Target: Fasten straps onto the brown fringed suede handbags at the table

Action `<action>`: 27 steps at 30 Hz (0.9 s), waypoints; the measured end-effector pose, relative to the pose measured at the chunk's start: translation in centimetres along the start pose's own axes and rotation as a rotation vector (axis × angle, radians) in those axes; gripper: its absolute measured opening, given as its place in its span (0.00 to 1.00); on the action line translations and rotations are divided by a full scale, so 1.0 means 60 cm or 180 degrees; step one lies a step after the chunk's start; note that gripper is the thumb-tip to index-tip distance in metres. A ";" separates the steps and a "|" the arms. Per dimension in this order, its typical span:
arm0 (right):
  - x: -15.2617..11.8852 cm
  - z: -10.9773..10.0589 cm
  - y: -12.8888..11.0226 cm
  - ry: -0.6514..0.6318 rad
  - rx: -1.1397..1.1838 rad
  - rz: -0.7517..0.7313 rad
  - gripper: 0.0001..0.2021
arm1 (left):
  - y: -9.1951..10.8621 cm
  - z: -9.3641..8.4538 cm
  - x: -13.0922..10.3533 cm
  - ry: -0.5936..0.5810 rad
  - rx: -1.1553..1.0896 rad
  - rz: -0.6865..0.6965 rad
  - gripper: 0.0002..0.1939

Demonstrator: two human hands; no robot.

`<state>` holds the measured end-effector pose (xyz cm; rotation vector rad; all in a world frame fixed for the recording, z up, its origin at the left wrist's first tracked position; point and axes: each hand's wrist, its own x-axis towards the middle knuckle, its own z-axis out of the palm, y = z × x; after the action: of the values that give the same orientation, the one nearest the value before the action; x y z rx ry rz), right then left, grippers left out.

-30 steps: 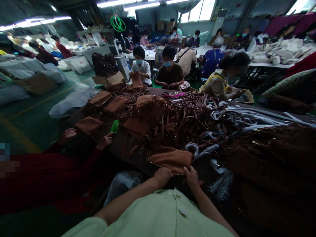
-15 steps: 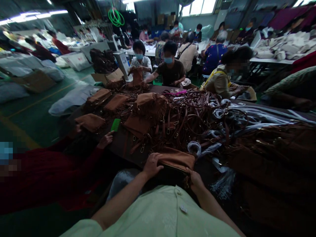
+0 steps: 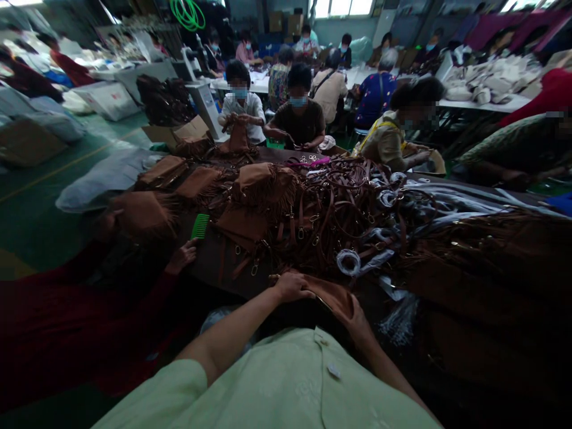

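Observation:
Close in front of my body, a brown bag [image 3: 331, 291] with a gold-coloured zip is held at the table's near edge. My left hand [image 3: 292, 287] grips its left end, fingers over the top. On the right end my right hand [image 3: 355, 317] is closed, thumb side up. The bag sags between both hands, and its underside is lost in shadow. Beyond it lies a heap of brown straps [image 3: 330, 208] with metal clasps. A clear-wrapped coil [image 3: 348, 262] rests just past my right hand.
At the left, a co-worker's hand [image 3: 183, 256] holds a green comb [image 3: 199, 226], with a fringed brown bag [image 3: 142, 213] beside it. More fringed bags [image 3: 252, 179] lie across the dark table. White plastic-wrapped strips [image 3: 451, 199] spread to the right. Several people sit opposite.
My left hand has slid along the bag's zip edge, and the bag has tilted and bunched between my hands. The co-worker's fringed bag has been lifted and swung. The whole view has shifted slightly.

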<state>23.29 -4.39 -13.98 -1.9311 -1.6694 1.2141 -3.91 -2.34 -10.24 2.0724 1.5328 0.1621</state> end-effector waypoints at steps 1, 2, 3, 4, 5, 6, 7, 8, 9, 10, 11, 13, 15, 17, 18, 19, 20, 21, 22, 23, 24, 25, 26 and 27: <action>-0.002 -0.002 -0.006 -0.0137 -0.0152 -0.0156 0.40 | -0.001 0.001 -0.001 -0.0045 -0.0056 -0.0045 0.22; -0.004 -0.003 -0.012 -0.0295 -0.0262 -0.0261 0.38 | -0.002 0.001 -0.002 -0.0121 -0.0111 -0.0103 0.21; -0.005 -0.003 -0.018 -0.0450 -0.0302 -0.0324 0.36 | -0.005 0.002 -0.003 -0.0227 -0.0163 -0.0186 0.20; -0.006 -0.003 -0.022 -0.0606 -0.0257 -0.0359 0.32 | -0.007 0.002 -0.003 -0.0350 -0.0211 -0.0309 0.20; -0.006 -0.003 -0.026 -0.0775 -0.0149 -0.0361 0.29 | -0.009 0.003 -0.003 -0.0466 -0.0255 -0.0455 0.20; -0.005 -0.003 -0.030 -0.0957 -0.0028 -0.0323 0.27 | -0.009 0.004 -0.002 -0.0543 -0.0281 -0.0602 0.19; -0.004 -0.002 -0.034 -0.1136 0.0053 -0.0266 0.25 | -0.009 0.006 -0.001 -0.0560 -0.0266 -0.0717 0.19; -0.002 -0.002 -0.038 -0.1267 0.0054 -0.0217 0.24 | -0.008 0.008 0.001 -0.0501 -0.0203 -0.0775 0.19; -0.001 -0.002 -0.042 -0.1324 -0.0049 -0.0191 0.23 | -0.007 0.011 0.003 -0.0379 -0.0096 -0.0780 0.18; 0.001 -0.001 -0.046 -0.1312 -0.0254 -0.0199 0.21 | -0.004 0.015 0.005 -0.0232 0.0027 -0.0740 0.17; 0.002 0.001 -0.051 -0.1255 -0.0537 -0.0243 0.18 | -0.002 0.018 0.007 -0.0080 0.0144 -0.0672 0.17; 0.002 0.007 -0.061 -0.1067 -0.1198 -0.0377 0.14 | 0.004 0.024 0.010 0.0146 0.0282 -0.0510 0.17; 0.001 0.016 -0.070 -0.0821 -0.1840 -0.0357 0.15 | 0.010 0.025 0.011 0.0214 0.0285 -0.0426 0.16; 0.000 0.026 -0.076 -0.0603 -0.2232 -0.0236 0.18 | 0.018 0.018 0.007 0.0259 0.0214 -0.0444 0.15; 0.000 0.029 -0.078 -0.0543 -0.2301 -0.0170 0.19 | 0.022 0.013 0.002 0.0349 0.0142 -0.0446 0.14; 0.002 0.031 -0.078 -0.0523 -0.2299 -0.0127 0.20 | 0.027 0.008 -0.004 0.0488 0.0039 -0.0411 0.15; 0.004 0.033 -0.078 -0.0528 -0.2258 -0.0113 0.19 | 0.032 0.004 -0.010 0.0636 -0.0094 -0.0319 0.17; 0.006 0.033 -0.078 -0.0538 -0.2212 -0.0129 0.19 | 0.038 0.002 -0.017 0.0730 -0.0247 -0.0170 0.18; 0.009 0.033 -0.078 -0.0544 -0.2192 -0.0148 0.18 | 0.043 0.003 -0.023 0.0699 -0.0403 0.0036 0.19; 0.012 0.032 -0.077 -0.0560 -0.2195 -0.0149 0.17 | 0.047 0.008 -0.028 0.0524 -0.0536 0.0268 0.17; 0.015 0.032 -0.078 -0.0571 -0.2218 -0.0122 0.17 | 0.051 0.016 -0.030 0.0248 -0.0619 0.0464 0.15; 0.017 0.032 -0.078 -0.0592 -0.2250 -0.0081 0.17 | 0.053 0.027 -0.030 -0.0053 -0.0638 0.0570 0.14; 0.019 0.032 -0.080 -0.0613 -0.2279 -0.0029 0.17 | 0.053 0.041 -0.027 -0.0297 -0.0602 0.0559 0.13; 0.020 0.033 -0.082 -0.0635 -0.2289 0.0011 0.17 | 0.052 0.055 -0.022 -0.0455 -0.0549 0.0415 0.13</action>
<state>18.51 -2.50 -12.18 -2.2367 -2.4569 0.8909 -0.39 -5.32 -11.21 2.0014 1.2550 0.1838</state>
